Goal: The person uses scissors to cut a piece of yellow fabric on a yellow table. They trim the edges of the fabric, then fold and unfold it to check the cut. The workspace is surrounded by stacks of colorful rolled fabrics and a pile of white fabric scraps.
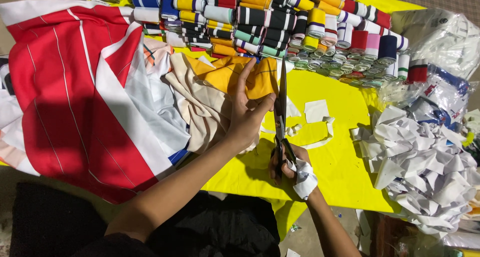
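Observation:
My left hand (246, 116) rests flat on a yellow-orange piece of fabric (227, 72), fingers spread, pressing it near a beige cloth (195, 102). My right hand (290, 169) grips the handles of long scissors (281, 107); a white rag is wrapped around the handles and my fingers. The blades point away from me, their tips at the edge of the yellow-orange fabric, right beside my left thumb. All of this lies on a bright yellow cloth (340, 157) spread over the work surface.
A large red and white striped fabric (65, 102) lies at the left. Several rolled striped collar bands (280, 17) are stacked at the back. A heap of white scraps (425, 162) and plastic bags (440, 42) sit at the right. Small white offcuts (316, 110) lie near the scissors.

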